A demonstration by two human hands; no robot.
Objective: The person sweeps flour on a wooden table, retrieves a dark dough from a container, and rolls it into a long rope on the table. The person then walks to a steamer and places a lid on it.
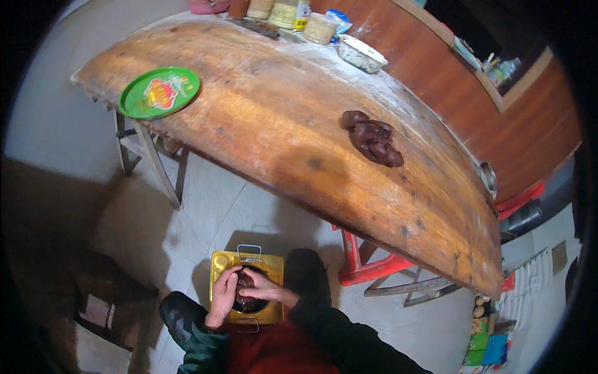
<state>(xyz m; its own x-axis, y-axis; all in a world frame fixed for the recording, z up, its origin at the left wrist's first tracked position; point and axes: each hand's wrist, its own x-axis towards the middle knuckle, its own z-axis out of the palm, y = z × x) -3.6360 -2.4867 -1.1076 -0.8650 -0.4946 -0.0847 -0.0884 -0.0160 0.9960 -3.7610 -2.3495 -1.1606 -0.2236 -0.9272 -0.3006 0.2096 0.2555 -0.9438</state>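
Low before me, between my feet, stands a gold-yellow metal tin [275,266] with a wire handle at each end and a dark round opening in its top. My left hand [225,291] and my right hand [265,286] are cupped around a glossy dark brown lump of dough [246,282] at this opening. Fingers and thumbs press on it from both sides. The inside of the tin is mostly hidden by the hands and the lump.
On the wooden table [261,107] lie more dark brown dough [371,139] and a green round tray [140,103]. Jars [320,28] and a white-dusted basin [362,53] stand along its back. A red plastic stool [352,262] is below the table.
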